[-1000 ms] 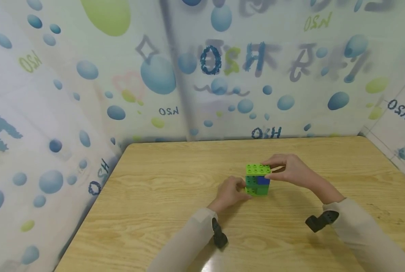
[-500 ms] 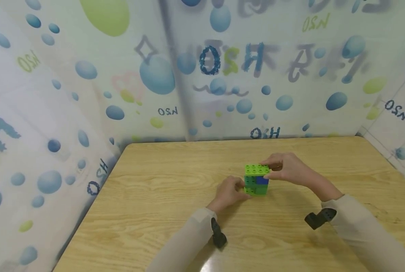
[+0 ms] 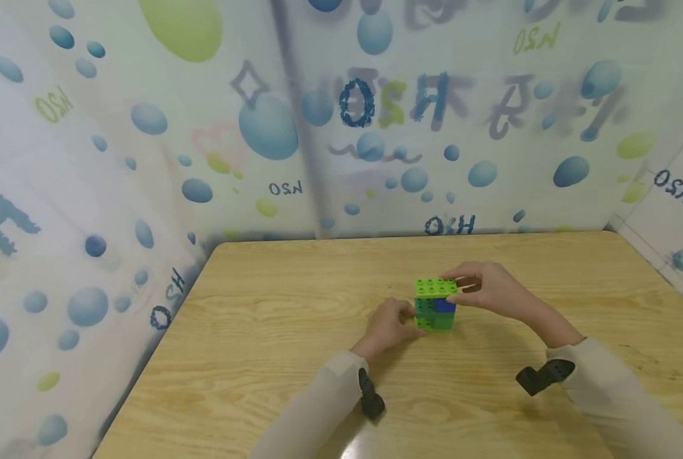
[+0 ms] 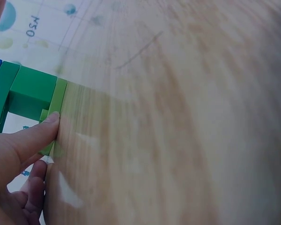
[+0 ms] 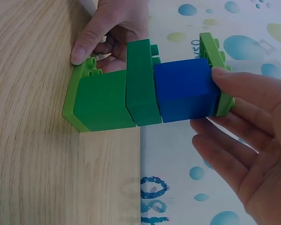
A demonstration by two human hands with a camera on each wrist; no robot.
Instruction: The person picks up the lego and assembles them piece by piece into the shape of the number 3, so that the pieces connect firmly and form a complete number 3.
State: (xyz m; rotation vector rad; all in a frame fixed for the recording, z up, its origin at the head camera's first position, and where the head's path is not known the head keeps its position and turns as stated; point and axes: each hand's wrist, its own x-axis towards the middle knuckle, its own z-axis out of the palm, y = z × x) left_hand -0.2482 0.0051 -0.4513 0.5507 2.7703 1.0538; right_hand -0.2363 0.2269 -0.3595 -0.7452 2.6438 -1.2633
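A stack of toy building bricks stands upright on the wooden table. From the bottom it has a lime green plate (image 5: 71, 101), a green block (image 5: 105, 101), a darker green brick (image 5: 143, 89), a blue block (image 5: 182, 89) and a lime studded plate (image 3: 431, 288) on top. The blocks fill the right side, leaving the left side hollow. My left hand (image 3: 384, 328) pinches the left end of the bottom plate, thumb in front. At the right end of the top plate, my right hand (image 3: 493, 290) grips with its thumb in front and fingers behind; some fingertips are hidden.
The wooden table (image 3: 273, 299) reaches back to a patterned curtain (image 3: 330, 159) with blue and green drops. Another patterned sheet (image 3: 78, 268) hangs along the left edge. Both sleeves carry dark wrist cameras.
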